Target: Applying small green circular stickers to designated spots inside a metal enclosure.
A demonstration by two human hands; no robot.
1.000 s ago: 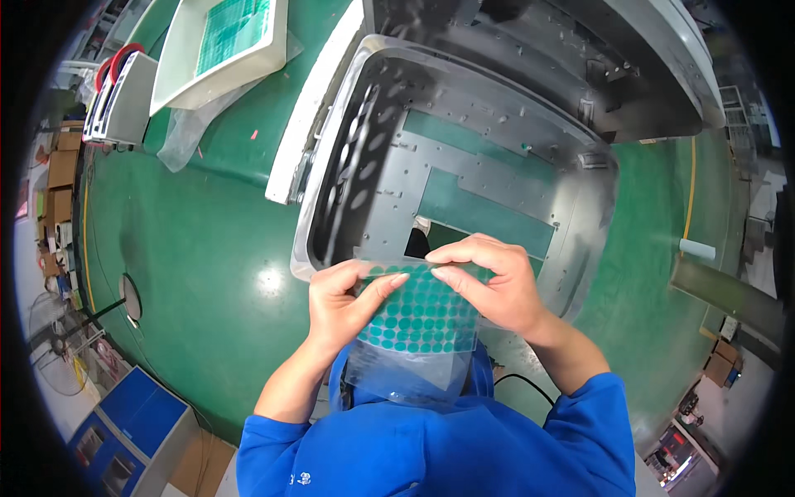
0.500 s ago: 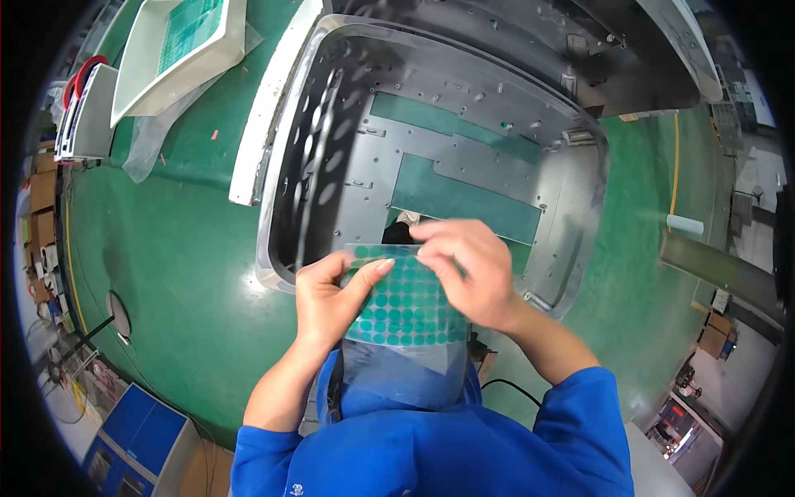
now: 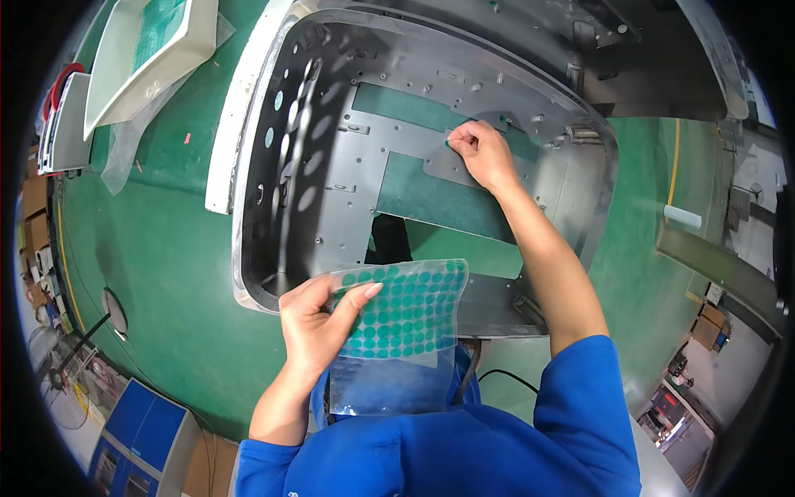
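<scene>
A clear sheet of round green stickers (image 3: 402,311) hangs in front of my body. My left hand (image 3: 317,319) pinches it at its upper left edge, thumb on top. Reaching far into a grey metal cabinet shell (image 3: 356,170), my right hand (image 3: 484,153) has thumb and forefinger pressed together. A small green round sticker (image 3: 448,143) shows at those fingertips, just above the perforated metal panel. Studs and small holes dot that panel, and large cut-outs in it show the green floor.
A raised dark metal door (image 3: 654,66) stands at the far right of the shell. A cream plastic bin (image 3: 195,54) with green sheets is at the upper left, beside a white foam strip (image 3: 244,108). A blue cabinet (image 3: 145,431) stands at the lower left.
My right hand has left the sticker sheet and moved forward into the shell, carrying a green sticker. My left hand still holds the sheet, now slightly lower.
</scene>
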